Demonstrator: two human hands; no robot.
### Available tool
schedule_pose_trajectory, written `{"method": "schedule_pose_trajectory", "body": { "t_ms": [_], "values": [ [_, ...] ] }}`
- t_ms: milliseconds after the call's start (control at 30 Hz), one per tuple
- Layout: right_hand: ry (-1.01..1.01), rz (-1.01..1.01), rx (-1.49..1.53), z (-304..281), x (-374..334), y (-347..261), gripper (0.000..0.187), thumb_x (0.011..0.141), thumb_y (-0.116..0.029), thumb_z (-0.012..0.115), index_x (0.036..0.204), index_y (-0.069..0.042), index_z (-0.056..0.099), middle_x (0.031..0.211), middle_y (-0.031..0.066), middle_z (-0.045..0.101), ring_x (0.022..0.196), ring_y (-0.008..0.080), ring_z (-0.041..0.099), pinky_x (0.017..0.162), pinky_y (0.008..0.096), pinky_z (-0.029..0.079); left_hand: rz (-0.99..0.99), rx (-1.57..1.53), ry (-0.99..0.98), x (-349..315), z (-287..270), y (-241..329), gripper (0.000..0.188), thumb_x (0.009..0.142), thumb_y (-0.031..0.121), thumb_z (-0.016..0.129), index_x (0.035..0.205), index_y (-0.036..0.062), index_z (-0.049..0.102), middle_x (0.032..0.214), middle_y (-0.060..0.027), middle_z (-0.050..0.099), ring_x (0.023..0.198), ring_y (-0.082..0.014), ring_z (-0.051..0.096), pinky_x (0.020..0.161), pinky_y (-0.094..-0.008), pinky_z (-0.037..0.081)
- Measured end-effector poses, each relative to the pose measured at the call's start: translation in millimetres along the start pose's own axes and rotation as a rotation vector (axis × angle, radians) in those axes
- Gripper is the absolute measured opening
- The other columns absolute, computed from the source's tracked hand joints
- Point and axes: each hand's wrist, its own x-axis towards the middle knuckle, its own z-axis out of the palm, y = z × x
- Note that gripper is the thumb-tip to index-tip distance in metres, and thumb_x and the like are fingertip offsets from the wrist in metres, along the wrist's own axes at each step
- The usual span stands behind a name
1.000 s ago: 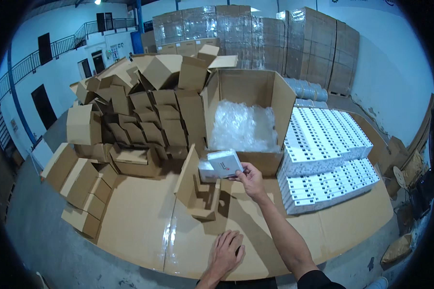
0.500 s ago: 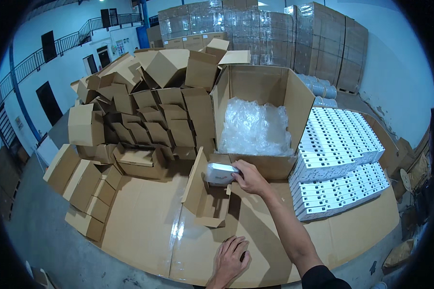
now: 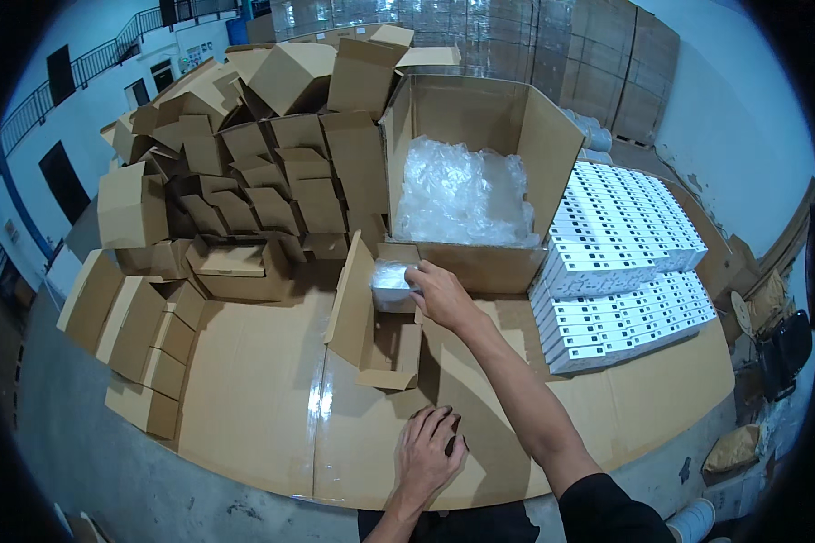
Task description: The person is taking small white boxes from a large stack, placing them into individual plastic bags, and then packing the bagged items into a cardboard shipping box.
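A small brown carton (image 3: 396, 348) with its lid flap up stands open at the middle of the cardboard-covered table (image 3: 244, 398). My right hand (image 3: 439, 294) is closed on the right end of a small white box (image 3: 391, 288), which sits at the far end of that carton, partly inside it. Its lower part is hidden by the carton's wall. Nearer to me, my left hand (image 3: 428, 450) lies on the table with nothing in it, its fingers out and slightly bent. Behind the carton, a large open carton (image 3: 480, 269) holds clear bubble wrap (image 3: 465, 192).
To the right, white boxes (image 3: 620, 281) stand in two tall stacked layers. Many open brown cartons (image 3: 272, 185) are piled at the back left, with several more cartons (image 3: 145, 330) along the left edge. Wrapped pallets (image 3: 480, 45) stand behind the table.
My right hand has lowered the white box into the far end of the small carton. My left hand stays on the table. The whole view has shifted, with everything higher in it.
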Motion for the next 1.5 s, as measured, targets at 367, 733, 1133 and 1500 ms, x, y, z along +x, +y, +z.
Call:
{"method": "schedule_pose_trajectory", "body": {
  "t_ms": [367,733,1133,1500],
  "values": [
    [-0.070,0.079,-0.138,-4,-1,4,0.023,0.083,-0.015,0.074,0.102,-0.004,0.069,0.104,0.0186,0.060,0.099,0.0390,0.062,0.088,0.0480,0.052,0.007,-0.005,0.027,-1,1,6,0.033,0.079,0.013,0.069,0.110,0.0035,0.069,0.122,-0.0128,0.063,0.120,-0.0357,0.054,0.105,-0.0466,0.043],
    [0.189,0.119,-0.047,-116,-86,-16,0.041,0.090,-0.014,0.068,0.128,-0.006,0.056,0.123,0.0158,0.054,0.104,0.0347,0.062,0.087,0.0428,0.054,0.049,-0.007,0.011,-2,10,3,0.036,0.078,0.010,0.069,0.113,0.0036,0.066,0.123,-0.0145,0.061,0.122,-0.0374,0.052,0.107,-0.0479,0.040],
    [0.615,0.397,-0.376,-297,-238,117,0.039,0.086,-0.005,0.064,0.124,-0.005,0.056,0.113,0.0175,0.059,0.103,0.0362,0.063,0.087,0.0435,0.053,0.194,0.144,-0.017,-1,2,19,0.027,0.090,0.013,0.063,0.113,0.0002,0.068,0.125,-0.0195,0.063,0.116,-0.0399,0.056,0.102,-0.0478,0.044],
    [0.646,0.934,-0.526,-404,-325,320,0.069,0.084,-0.003,0.062,0.148,-0.010,0.038,0.144,0.0231,0.042,0.131,0.0425,0.047,0.107,0.0486,0.044,0.218,0.149,-0.008,7,15,22,0.031,0.095,0.017,0.057,0.107,-0.0087,0.068,0.120,-0.0235,0.065,0.114,-0.0406,0.058,0.098,-0.0496,0.047]
  ]
}}
